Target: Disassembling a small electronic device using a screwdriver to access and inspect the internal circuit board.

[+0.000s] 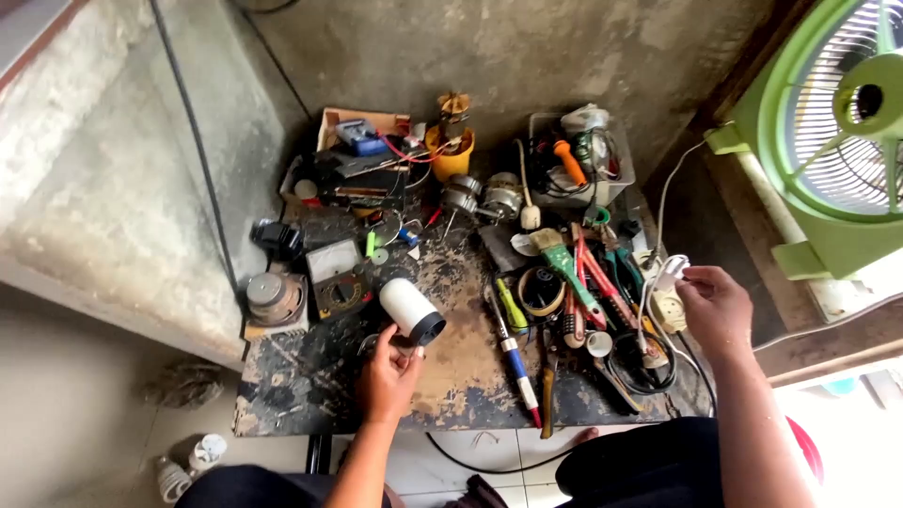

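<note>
My left hand (388, 374) holds a white cylinder lamp with a black rim (411, 311) by its base, tilted over the stained worktable (451, 376). Over at the table's right edge, my right hand (717, 306) grips a white plug (670, 273) on a white cable, just above a cream socket block (669, 310). Between the two hands lie screwdrivers (513, 348), a green-handled brush (562, 261) and red-handled pliers (602, 282).
A green fan (832, 132) stands at the right. At the back of the table are a grey tub of tools (583, 155), a yellow cup (451, 155), small motors (482, 196) and an analogue meter (337, 277). Two bulbs (188, 466) lie on the floor, lower left.
</note>
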